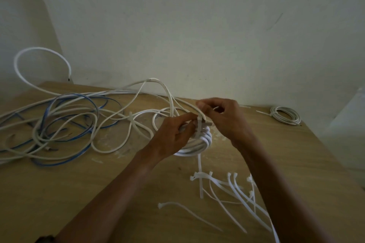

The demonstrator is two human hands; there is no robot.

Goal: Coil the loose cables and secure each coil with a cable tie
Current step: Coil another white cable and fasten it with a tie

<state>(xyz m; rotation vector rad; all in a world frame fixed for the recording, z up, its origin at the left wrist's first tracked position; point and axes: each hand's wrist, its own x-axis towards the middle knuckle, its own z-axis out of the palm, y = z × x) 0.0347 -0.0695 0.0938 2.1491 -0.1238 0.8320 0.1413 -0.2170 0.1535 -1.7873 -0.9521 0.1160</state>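
Several loose white plastic cable ties (240, 196) are scattered on the near right part of the light wooden counter (98, 193). A single white tie (187, 214) lies apart, to their left. Just beyond them, a coil of thick white cable (199, 145) is held slightly above the counter, at its middle. The left hand (173, 134) is curled round the coil's left side, with its thumb and forefinger brought together at the top. A white strap-like cable tie (199, 124) is wrapped over the coil there, between the two hands. The right hand (223, 118) is placed just right of and above the coil, touching it. Its fingers are curled and pinched on a thin white strip, apparently the free end of that tie, though blur hides the detail. Loops of the same white cable rise from behind the hands. A tangle of loose white and blue cables (59, 124) is spread over the left of the counter, well apart from the hands. A small finished coil of thin white cable (285, 115) lies at the far right edge, near the pale wall (197, 25).
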